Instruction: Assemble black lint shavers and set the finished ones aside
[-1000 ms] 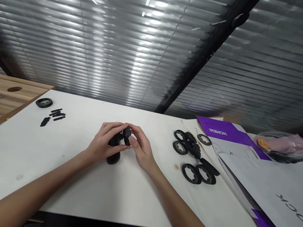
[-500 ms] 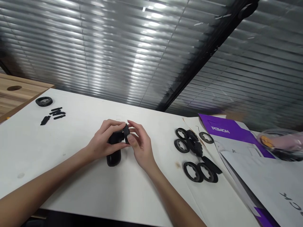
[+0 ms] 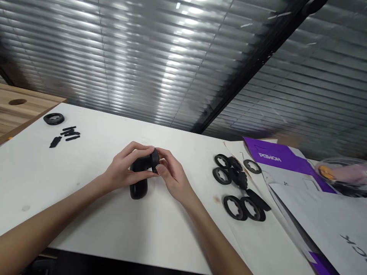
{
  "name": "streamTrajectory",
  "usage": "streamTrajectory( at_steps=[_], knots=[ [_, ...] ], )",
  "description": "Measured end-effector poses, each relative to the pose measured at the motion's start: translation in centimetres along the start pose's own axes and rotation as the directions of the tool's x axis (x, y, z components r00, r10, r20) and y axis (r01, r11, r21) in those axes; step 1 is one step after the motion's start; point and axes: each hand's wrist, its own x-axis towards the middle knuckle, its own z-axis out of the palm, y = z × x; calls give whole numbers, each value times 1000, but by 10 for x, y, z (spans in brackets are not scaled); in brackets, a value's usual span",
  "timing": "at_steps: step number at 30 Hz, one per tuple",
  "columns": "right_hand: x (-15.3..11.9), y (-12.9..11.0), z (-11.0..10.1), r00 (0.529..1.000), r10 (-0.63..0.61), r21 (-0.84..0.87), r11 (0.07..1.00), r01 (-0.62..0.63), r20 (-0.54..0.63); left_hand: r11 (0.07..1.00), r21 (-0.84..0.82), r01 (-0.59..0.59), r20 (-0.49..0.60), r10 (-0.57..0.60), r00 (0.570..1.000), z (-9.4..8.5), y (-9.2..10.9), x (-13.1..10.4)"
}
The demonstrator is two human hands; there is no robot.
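A black rounded device [image 3: 139, 189] stands on the white table [image 3: 94, 152], partly covered by my fingers. My left hand [image 3: 124, 166] is closed round its upper part, with the thumb below and the fingers on top. At the device's right end is a black round piece [image 3: 155, 159]. My right hand [image 3: 173, 173] grips this piece from the right, its thumb at the lower edge and the other fingers behind. The piece is against the end of the device; whether it is fixed there I cannot tell.
Several black rings [image 3: 221, 175] and ridged black parts [image 3: 242, 180] lie on the right. Small black strips [image 3: 72, 138] and another ring [image 3: 54, 118] are at the far left. Purple-and-white packaging [image 3: 262, 149] and a plastic bag [image 3: 341, 173] fill the right side.
The black round piece has turned and now shows more of its face and rim. Both hands stay at the device, with small finger shifts. The view has shifted slightly.
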Motion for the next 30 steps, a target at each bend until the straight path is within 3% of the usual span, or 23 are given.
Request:
streamTrajectory(
  at_steps=[5, 14, 20, 30],
  knots=[
    [0, -3, -6, 999, -20, 16, 1000, 20, 48, 993, -107, 49, 28, -46, 999, -1, -1, -1],
    [0, -1, -9, 997, -24, -44, 999, 27, 72, 992, -117, 56, 46, -51, 998, -1, -4, 0],
    [-3, 1, -4, 1000, -10, -117, 993, 11, 10, 999, -33, -11, 62, 13, 998, -2, -4, -3],
    [-4, 2, 0, 1000, -14, -80, 997, 13, -19, 996, 8, -88, 76, 87, 993, -2, -3, -3]
  ],
)
